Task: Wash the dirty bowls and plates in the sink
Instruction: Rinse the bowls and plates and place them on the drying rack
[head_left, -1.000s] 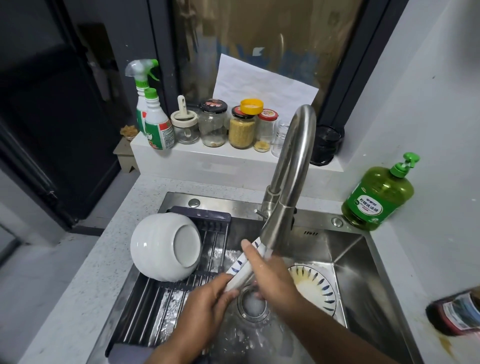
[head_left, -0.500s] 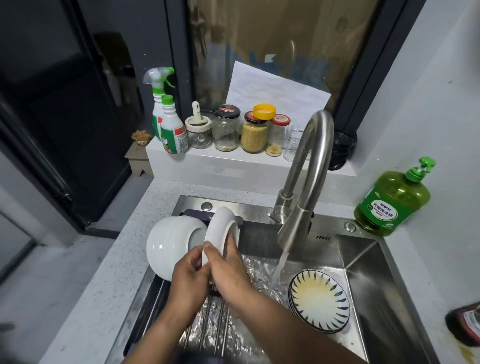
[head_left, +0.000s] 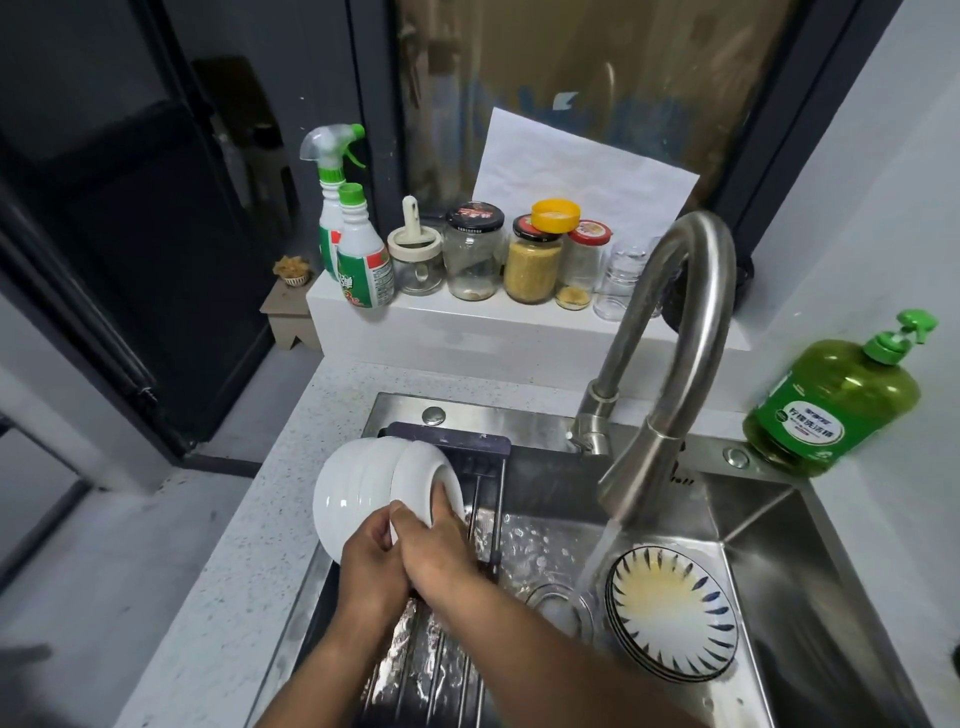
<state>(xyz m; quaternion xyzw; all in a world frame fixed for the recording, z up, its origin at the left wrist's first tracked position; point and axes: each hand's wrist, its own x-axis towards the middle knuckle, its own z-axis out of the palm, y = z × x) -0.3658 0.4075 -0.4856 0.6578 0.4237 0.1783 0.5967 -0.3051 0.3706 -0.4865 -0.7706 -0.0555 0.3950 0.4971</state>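
We see two white bowls lying on their sides, nested one against the other, on the drying rack that spans the left part of the sink. The larger white bowl is glossy and plain, its rounded outside turned toward us. The smaller white bowl leans against it on the right, its foot ring facing right, and both look clean and wet-bright. Our right hand grips the smaller bowl, thumb on its near side and fingers curled over the foot ring. Our left hand is pressed in beside it, fingers bent against the bowls' lower edge; how firmly it holds we cannot tell, since the right hand covers part of it.

Down in the basin, right of the drain, lies a stack of patterned plates: white with dark blue dashes radiating round the rim, the top one smeared with yellow residue. Water runs from the steel tap and lands just beside the stack's left edge. A green bottle of dish soap stands on the counter at the sink's back right corner
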